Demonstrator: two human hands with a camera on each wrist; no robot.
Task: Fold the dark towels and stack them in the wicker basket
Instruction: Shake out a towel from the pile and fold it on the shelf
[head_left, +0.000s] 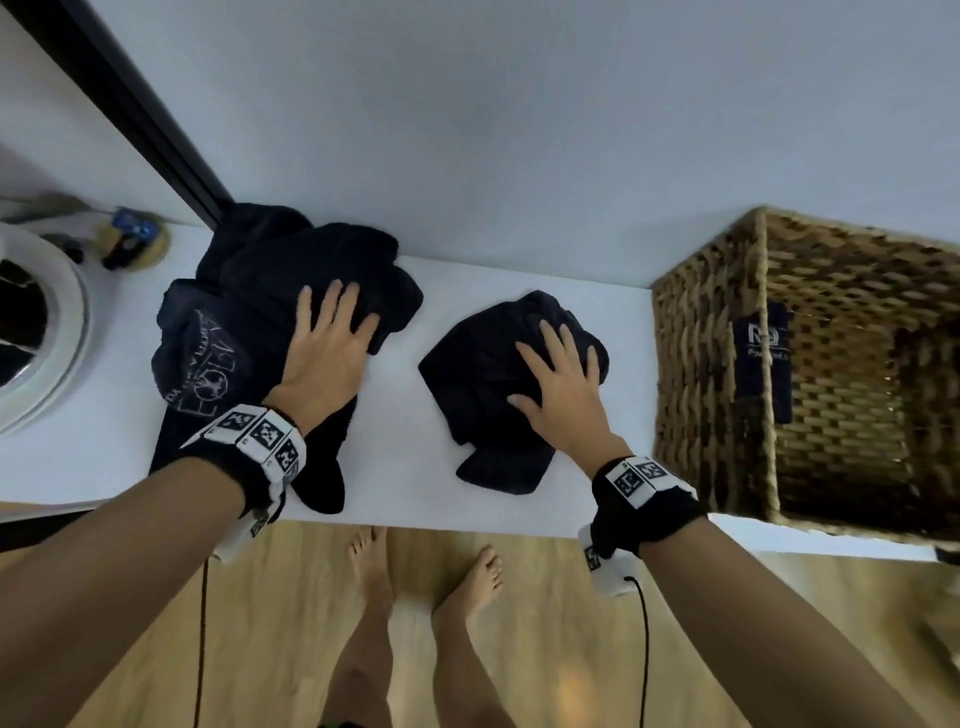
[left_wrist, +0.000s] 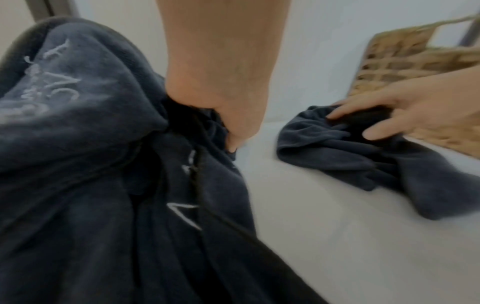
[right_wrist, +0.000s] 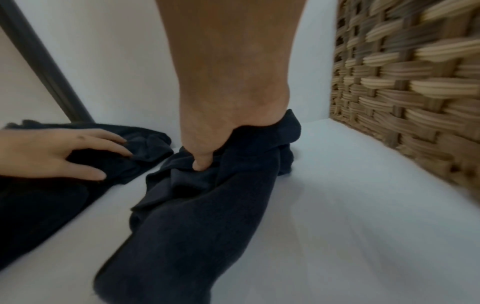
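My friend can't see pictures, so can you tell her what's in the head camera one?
A person's left hand and right hand each rest on a crumpled dark towel: a large towel and a small towel, apart on a white shelf. A wicker basket stands at the right.

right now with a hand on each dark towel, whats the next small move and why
Probably spread the smaller towel flat under the right hand. It lies crumpled on the white counter, unfolded, nearest the wicker basket. The left hand rests spread on the bigger printed towel heap, which can wait. Neither hand has a grip yet.
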